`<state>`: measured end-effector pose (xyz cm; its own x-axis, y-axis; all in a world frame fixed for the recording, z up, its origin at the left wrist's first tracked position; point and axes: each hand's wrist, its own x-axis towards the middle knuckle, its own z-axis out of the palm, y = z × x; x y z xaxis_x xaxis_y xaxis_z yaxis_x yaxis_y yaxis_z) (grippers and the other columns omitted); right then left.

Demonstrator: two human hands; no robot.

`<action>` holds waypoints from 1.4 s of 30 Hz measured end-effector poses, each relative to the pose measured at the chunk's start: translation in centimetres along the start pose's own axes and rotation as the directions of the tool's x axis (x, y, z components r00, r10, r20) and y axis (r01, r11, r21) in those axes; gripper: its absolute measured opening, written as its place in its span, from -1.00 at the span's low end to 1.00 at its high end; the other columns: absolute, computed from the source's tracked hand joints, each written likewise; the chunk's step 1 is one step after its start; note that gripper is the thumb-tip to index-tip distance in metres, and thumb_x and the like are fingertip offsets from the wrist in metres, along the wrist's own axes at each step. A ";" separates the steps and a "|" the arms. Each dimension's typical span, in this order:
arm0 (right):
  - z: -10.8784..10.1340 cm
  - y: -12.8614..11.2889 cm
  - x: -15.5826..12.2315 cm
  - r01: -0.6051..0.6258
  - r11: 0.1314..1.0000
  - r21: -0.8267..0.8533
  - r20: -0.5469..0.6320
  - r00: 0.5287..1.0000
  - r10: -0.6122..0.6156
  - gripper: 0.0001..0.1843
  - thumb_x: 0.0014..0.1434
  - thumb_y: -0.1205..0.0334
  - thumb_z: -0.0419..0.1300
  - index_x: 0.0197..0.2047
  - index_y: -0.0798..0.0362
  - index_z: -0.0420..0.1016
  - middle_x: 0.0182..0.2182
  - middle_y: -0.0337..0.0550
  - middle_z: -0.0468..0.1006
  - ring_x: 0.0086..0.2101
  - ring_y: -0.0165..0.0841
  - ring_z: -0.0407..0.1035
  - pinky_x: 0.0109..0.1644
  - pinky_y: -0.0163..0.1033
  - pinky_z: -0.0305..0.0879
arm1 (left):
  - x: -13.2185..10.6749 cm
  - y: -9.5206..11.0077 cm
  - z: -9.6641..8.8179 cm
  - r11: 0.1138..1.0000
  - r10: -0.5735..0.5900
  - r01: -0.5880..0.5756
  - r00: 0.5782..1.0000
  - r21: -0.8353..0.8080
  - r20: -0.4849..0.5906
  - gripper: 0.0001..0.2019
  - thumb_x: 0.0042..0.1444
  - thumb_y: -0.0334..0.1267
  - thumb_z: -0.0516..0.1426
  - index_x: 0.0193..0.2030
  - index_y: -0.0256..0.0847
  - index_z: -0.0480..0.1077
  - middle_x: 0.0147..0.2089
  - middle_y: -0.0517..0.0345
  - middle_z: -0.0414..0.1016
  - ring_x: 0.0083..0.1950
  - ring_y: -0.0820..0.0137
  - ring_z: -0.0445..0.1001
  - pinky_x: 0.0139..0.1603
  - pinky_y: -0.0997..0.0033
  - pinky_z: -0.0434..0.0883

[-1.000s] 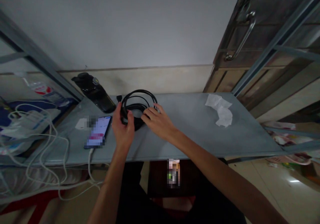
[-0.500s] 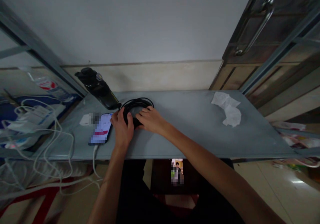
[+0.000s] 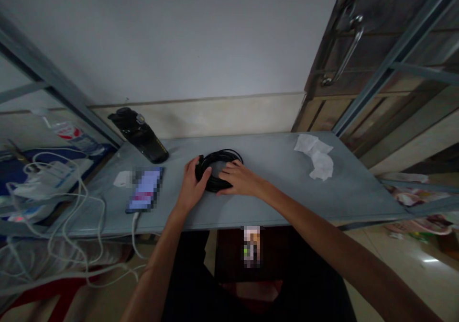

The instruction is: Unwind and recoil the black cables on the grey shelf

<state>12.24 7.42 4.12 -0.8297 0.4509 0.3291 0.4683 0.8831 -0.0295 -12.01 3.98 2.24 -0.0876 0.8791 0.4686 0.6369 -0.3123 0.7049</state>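
Coil farther right on tabletop

The right hand hides the four o'clock stretch of the round black coiled cable, and the left hand covers part of its eight o'clock side. At eight o'clock, the slim dark-edged phone has a pixelated, unreadable screen; at six, a small bright rectangle is pixelated too. The dark brown panelled door at two o'clock runs past the top edge

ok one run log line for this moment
left hand: holding coiled black cable, left side | right hand: holding right side | smartphone: on grey tabletop
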 end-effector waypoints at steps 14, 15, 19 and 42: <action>-1.7 8.1 -8.1 -0.244 0.918 0.313 -0.350 0.869 0.350 -0.58 0.58 -0.21 0.22 -0.14 -0.04 0.55 -0.18 -0.07 0.64 -0.04 -0.10 0.48 0.25 0.11 0.32 | 6.9 3.4 10.8 0.986 -0.048 0.077 0.980 -0.148 0.192 -0.28 0.09 -0.22 0.33 0.44 -0.22 0.46 0.39 -0.25 0.58 0.41 -0.11 0.56 0.58 -0.25 0.36; -1.5 8.5 -8.2 -0.283 0.898 0.337 -0.373 0.836 0.404 -0.62 0.59 -0.17 0.21 -0.08 -0.04 0.56 -0.13 -0.06 0.65 0.00 -0.08 0.48 0.28 0.13 0.33 | 7.2 3.3 10.9 0.988 -0.041 0.070 0.978 -0.139 0.203 -0.26 0.09 -0.22 0.33 0.45 -0.23 0.46 0.40 -0.27 0.57 0.41 -0.13 0.56 0.58 -0.26 0.36; -0.4 9.8 -8.3 -0.396 0.814 0.425 -0.430 0.703 0.566 -0.60 0.51 -0.16 0.30 0.17 -0.05 0.55 0.15 0.07 0.59 0.23 0.02 0.42 0.44 0.24 0.34 | 8.0 2.7 10.6 0.993 0.075 -0.047 0.962 -0.112 0.263 -0.32 0.13 -0.19 0.32 0.43 -0.19 0.50 0.34 -0.22 0.59 0.35 -0.13 0.57 0.52 -0.27 0.41; -1.2 11.2 -9.7 -0.365 0.643 0.674 -0.283 0.675 0.681 -0.48 0.16 0.34 0.35 0.19 -0.15 0.71 0.23 -0.18 0.72 0.26 -0.12 0.61 0.49 0.12 0.48 | 5.9 4.6 9.9 0.956 0.137 -0.034 0.930 -0.293 0.340 -0.32 0.32 0.10 0.38 0.46 -0.12 0.41 0.42 -0.20 0.55 0.41 -0.03 0.56 0.51 -0.17 0.44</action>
<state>25.89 12.82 1.71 -0.1555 0.8690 0.4697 0.3988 0.4902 -0.7750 -2.06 11.28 2.98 0.2662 0.8975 0.3515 0.3875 -0.4336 0.8135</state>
